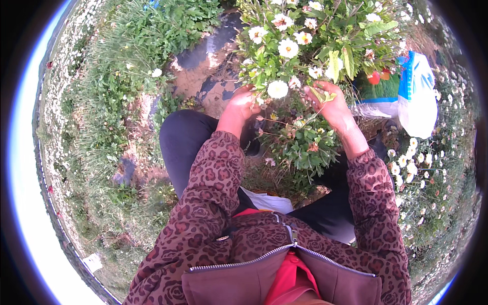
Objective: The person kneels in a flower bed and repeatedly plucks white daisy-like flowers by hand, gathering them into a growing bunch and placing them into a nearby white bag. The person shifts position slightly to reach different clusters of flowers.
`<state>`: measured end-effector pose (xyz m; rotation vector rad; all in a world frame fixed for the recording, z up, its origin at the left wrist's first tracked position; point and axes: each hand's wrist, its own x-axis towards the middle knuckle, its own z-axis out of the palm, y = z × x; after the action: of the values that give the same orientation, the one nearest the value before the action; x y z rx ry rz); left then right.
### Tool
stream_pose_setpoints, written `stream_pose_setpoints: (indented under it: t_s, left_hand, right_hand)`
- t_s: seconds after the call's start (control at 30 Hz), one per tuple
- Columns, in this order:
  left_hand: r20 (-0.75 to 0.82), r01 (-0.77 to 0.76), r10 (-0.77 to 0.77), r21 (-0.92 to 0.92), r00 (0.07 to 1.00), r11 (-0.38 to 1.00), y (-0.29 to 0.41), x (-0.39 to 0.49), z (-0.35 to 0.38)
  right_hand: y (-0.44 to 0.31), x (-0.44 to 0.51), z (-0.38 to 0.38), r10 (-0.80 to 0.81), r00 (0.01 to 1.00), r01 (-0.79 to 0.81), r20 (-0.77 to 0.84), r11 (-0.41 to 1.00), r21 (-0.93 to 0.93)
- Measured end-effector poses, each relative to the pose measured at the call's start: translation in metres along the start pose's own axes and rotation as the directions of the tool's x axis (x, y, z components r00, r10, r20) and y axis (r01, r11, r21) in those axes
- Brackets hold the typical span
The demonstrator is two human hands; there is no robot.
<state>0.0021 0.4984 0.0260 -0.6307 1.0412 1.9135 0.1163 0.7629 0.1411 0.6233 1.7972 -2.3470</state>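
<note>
In front of me stands a bushy flowering plant (pixel 289 65), probably chrysanthemum, with white yellow-centred blooms. My left hand (pixel 242 105) is at its lower left edge, fingers curled among the leaves; the fingertips are partly hidden. Just right of it is a full white bloom (pixel 277 89). My right hand (pixel 331 105) reaches into the lower right of the same plant, fingers bent beside a pinkish-white bloom (pixel 294 82). A yellow-green leaf (pixel 323 95) lies across its fingers. Whether either hand grips a stem cannot be made out. Below and between the hands grows a lower leafy clump (pixel 305 145) with withered heads.
A white and blue printed sack (pixel 417 95) lies to the right of the plant. Dark torn plastic film (pixel 209 45) covers parts of the bare soil. Rows of green plants (pixel 106 114) run along the left, and white flowers (pixel 408 164) crowd the right.
</note>
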Motion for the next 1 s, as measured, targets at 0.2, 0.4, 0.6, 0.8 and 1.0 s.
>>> stream_pose_setpoints:
  t_s: [0.2,0.4,0.6,0.8,1.0]
  left_hand:
    - [-0.033,0.009,-0.009,-0.024,0.999,1.000,-0.016,0.042,0.007]
    - [-0.123,-0.090,0.086,-0.028,0.989,0.996,-0.035,0.035,0.013]
    - [-0.280,-0.237,0.252,0.087,0.926,0.968,-0.050,0.006,0.018]
    - [-0.382,-0.227,0.209,-0.003,0.900,0.974,-0.033,0.011,0.041]
    - [-0.145,-0.326,0.358,0.206,0.922,0.923,-0.054,-0.026,0.035]
  right_hand:
    - [0.007,0.001,-0.010,-0.035,0.998,0.049,0.059,0.967,-0.250]
    - [0.005,-0.006,-0.010,-0.027,1.000,0.025,-0.008,0.984,-0.177]
    - [0.001,-0.009,-0.009,0.027,1.000,-0.025,0.005,0.983,-0.183]
    - [0.000,-0.007,-0.010,0.064,0.998,-0.066,-0.020,0.990,-0.127]
    - [0.000,-0.010,-0.009,0.057,0.998,-0.060,-0.020,0.972,-0.228]
